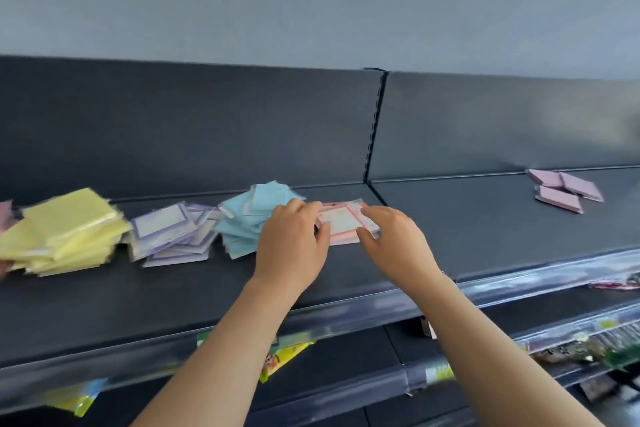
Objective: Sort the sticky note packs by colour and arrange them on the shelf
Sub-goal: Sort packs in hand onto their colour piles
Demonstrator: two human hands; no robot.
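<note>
Head view:
- A dark shelf (485, 229) runs across the view, with a dark back panel behind it and a slotted upright post (375, 128) dividing the panel into two bays.
- Four groups of sticky note packs lie in a row in the left bay.
- From left to right: a loose yellow pile (69, 229), a fanned lilac-bordered pile (166, 232), a light blue pile (249, 218) and a pink-bordered stack (341, 222).
- The yellow pile is blurred at the left edge of the view.
- The pink-bordered stack lies on the shelf just right of the light blue pile, near the post.
- The left hand (294, 246) is at the stack's left side. Its grip is closed on the stack: the fingers curl over the left edge and the thumb meets the near edge.
- The right hand (394, 246) is at the stack's right side. Its grip is likewise closed on the stack: the fingers bend over the right edge and the thumb lies at the near corner.
- Both forearms reach in over the front rail of the shelf.
- Three mauve packs (561, 189) lie together in the right bay, well apart from the row, close to the back panel.
- Lower shelves below carry blurred packets, among them a yellow-green packet (280, 357).
</note>
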